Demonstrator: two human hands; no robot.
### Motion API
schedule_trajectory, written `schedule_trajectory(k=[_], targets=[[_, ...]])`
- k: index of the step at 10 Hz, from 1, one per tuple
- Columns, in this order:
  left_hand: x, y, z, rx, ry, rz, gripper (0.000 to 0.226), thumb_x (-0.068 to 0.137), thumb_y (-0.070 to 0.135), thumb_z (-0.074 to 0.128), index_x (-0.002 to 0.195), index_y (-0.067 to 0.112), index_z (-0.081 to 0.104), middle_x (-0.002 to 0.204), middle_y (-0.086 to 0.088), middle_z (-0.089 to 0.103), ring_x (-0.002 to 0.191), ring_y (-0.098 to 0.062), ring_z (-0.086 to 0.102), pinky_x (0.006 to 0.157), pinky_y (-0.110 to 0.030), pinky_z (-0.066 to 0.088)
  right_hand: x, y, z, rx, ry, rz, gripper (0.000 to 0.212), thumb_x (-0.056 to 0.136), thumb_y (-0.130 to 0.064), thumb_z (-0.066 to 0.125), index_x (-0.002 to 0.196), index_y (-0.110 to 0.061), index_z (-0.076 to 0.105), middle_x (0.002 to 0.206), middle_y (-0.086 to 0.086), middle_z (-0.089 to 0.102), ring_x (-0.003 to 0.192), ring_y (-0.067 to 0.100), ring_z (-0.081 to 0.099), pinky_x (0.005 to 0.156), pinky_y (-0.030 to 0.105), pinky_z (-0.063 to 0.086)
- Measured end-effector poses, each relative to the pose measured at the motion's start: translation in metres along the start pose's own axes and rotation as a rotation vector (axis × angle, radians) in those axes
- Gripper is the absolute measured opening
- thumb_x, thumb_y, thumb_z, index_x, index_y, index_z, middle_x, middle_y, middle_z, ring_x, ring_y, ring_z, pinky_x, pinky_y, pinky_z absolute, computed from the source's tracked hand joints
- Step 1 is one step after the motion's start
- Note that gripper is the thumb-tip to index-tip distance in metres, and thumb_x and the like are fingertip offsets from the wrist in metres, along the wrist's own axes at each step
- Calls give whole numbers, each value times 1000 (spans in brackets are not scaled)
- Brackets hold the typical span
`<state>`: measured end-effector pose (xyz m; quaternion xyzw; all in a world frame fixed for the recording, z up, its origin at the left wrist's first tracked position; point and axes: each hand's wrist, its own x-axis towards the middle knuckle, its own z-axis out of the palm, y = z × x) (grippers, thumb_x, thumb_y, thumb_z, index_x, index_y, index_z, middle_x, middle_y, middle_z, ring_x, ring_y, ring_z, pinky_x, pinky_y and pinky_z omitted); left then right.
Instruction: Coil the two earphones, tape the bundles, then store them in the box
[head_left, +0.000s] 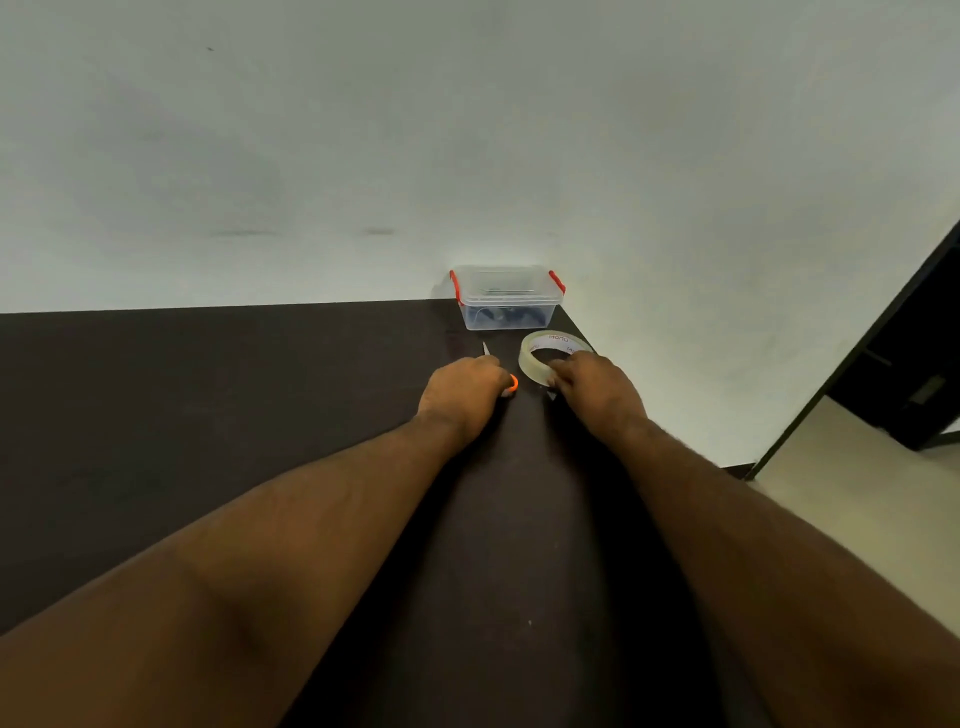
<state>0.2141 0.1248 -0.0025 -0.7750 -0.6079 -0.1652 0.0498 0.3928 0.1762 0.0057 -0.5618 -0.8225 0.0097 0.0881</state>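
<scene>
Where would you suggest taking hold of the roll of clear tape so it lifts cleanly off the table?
Pinch the near wall of the tape roll from above, thumb outside and fingers in its open core. It lies flat, hole upward, so the ring wall is free. The right hand already rests on that near rim.

Dim, soft light; wide-angle bending at edges; slightly blurry.
</scene>
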Motion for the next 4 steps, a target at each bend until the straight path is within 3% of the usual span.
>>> schedule_trajectory(k=[1,2,3,4], targets=[[4,-3,8,-66,15,-56,26,99,30,46,101,18,69,102,-3,61,96,-24,56,74,-35,49,7,4,5,10,21,-17,38,101,-21,43,137,-17,52,141,8,53,126,29,50,109,36,37],[2,-4,10,-73,15,-61,25,99,31,47,108,22,68,105,-4,58,97,-24,54,70,-33,45,11,8,10,65,3,-42,44,99,-8,39,142,-14,45,150,6,42,138,26,38,116,35,26],[-3,-2,6,-96,6,-90,27,99,32,48,120,24,62,112,-4,54,101,-24,53,70,-33,45,7,11,6,152,-80,-26,60,95,6,37,150,-17,31,159,4,24,146,24,21,118,33,13],[-11,0,4,-123,14,-124,32,98,29,49,129,21,54,124,-4,50,107,-23,51,78,-36,50,0,13,4,188,-36,16,72,90,13,37,153,-18,20,162,2,12,149,22,8,118,33,7]])
